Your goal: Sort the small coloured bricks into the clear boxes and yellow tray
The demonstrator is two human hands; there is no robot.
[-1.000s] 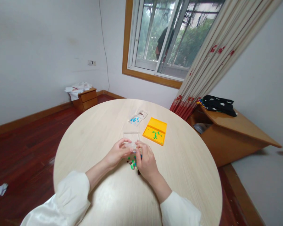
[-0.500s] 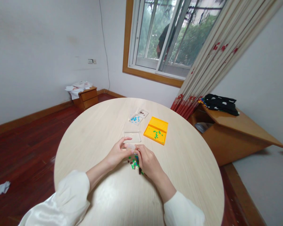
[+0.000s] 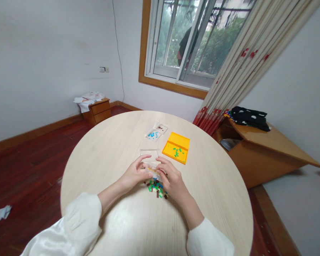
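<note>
A small clear plastic box (image 3: 152, 170) is held over the table, with a little yellow showing in it. My left hand (image 3: 134, 173) grips its left side between thumb and fingers. The curled fingers of my right hand (image 3: 173, 179) are at the box's right end; whether a small piece is also between them is hidden. Just below the box lies a loose pile of tiny building bricks (image 3: 156, 188) in green, brown, blue and cream. Another clear box (image 3: 156, 152) rests on the table right behind my fingers.
An open yellow case (image 3: 181, 141) with green bricks lies to the right. Farther back are a clear case (image 3: 154, 136) holding blue pieces and one (image 3: 162, 128) with brown pieces. All stand on a round wooden table (image 3: 101, 142).
My right hand has shifted slightly right and its fingers have spread apart more. The clear box between my hands shows more now, and more of the brick pile is uncovered.
</note>
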